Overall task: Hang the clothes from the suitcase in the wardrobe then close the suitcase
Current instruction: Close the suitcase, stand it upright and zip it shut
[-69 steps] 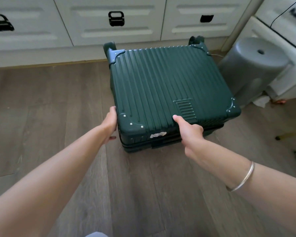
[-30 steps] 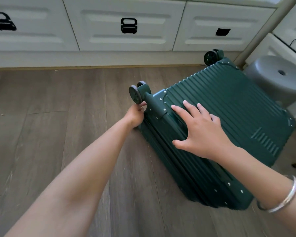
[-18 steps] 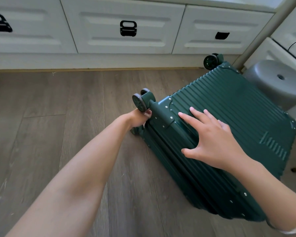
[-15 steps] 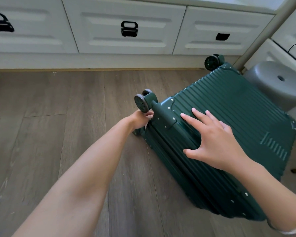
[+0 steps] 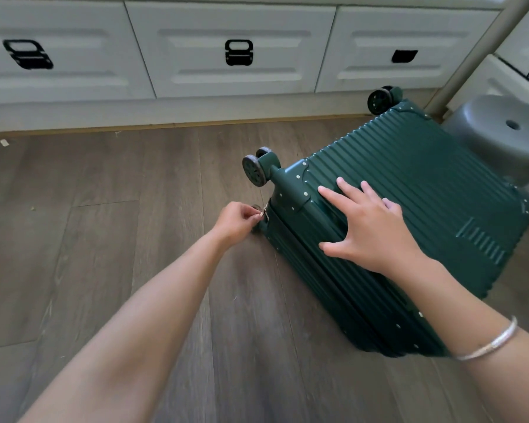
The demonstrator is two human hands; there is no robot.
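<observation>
Green case (image 5: pixel 409 193) lies on the floor (image 5: pixel 104 239), lid down. The left hand (image 5: pixel 237 219) pinches the zip pull (image 5: pixel 264 213) at its wheel corner; the right hand (image 5: pixel 370 236) lies spread on top. Press there, I'd say, pulling along the seam.

The wood floor (image 5: pixel 104 270) bears the green suitcase (image 5: pixel 425 193) and a grey stool (image 5: pixel 495 138).
</observation>
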